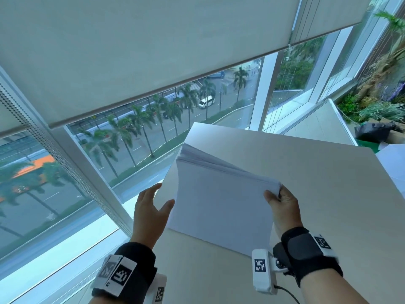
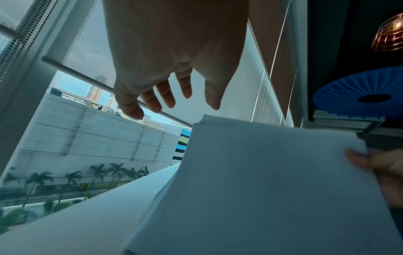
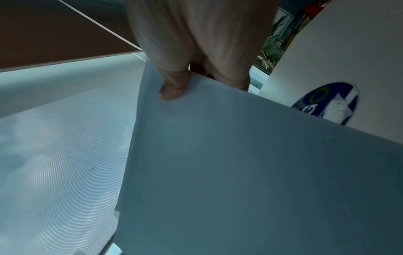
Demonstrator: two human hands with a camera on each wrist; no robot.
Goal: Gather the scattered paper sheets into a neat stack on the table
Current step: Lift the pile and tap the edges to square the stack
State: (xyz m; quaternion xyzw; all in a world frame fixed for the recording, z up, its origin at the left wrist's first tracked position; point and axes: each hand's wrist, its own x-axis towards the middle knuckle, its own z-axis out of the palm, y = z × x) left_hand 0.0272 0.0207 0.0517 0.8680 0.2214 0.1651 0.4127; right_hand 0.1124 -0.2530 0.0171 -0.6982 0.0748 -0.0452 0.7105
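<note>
A thick bundle of white paper sheets point(image 1: 221, 200) stands tilted on its lower edge on the pale table point(image 1: 328, 172), its far top corner fanned out. My right hand point(image 1: 279, 199) pinches the bundle's upper right corner, thumb on the near face; the right wrist view shows that thumb point(image 3: 173, 88) pressed on the paper sheets point(image 3: 250, 163). My left hand point(image 1: 153, 205) hovers open just left of the bundle's left edge, fingers spread and apart from the paper. Seen from the left wrist, the left hand point(image 2: 172, 96) is spread above the paper sheets point(image 2: 261, 181).
The table's left edge runs along a large window point(image 1: 109, 139) with a half-lowered roller blind point(image 1: 131, 51). More white sheets point(image 1: 394, 167) lie at the table's right edge. Plants point(image 1: 379, 102) and a dark bag point(image 1: 374, 130) sit at the far right.
</note>
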